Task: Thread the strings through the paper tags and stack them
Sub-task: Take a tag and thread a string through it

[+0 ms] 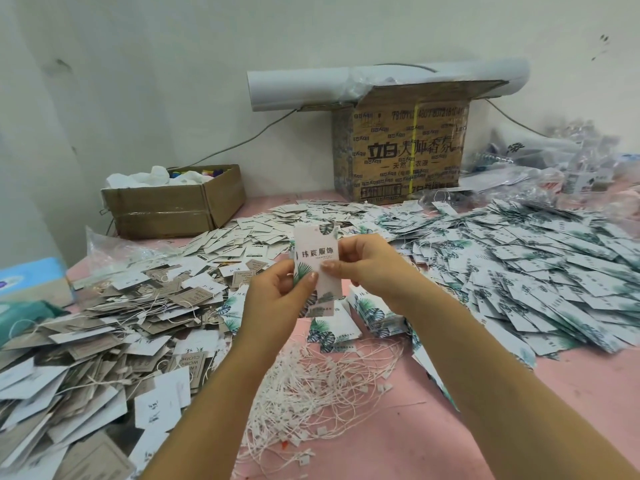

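Both hands are raised above the pink table (571, 393), pinching one tag (316, 252) between them. The tag stands upright, its printed face (dark characters, green leaves at the corners) toward the camera. The left hand (277, 296) grips its lower left part, thumb laid on the front and fingers curled behind. The right hand (367, 268) grips the right edge, thumb on the front just beside the left thumb. Whether either hand also holds a string cannot be told. The loose strings (322, 386) lie in a white tangle on the table below the hands, between the forearms. A short stack (375, 315) of leaf tags sits just under the right wrist. A brown pile (104, 327) spreads to the left and a leaf pile (536, 271) to the right. A small box (173, 206) and a big box (405, 150) stand by the wall.
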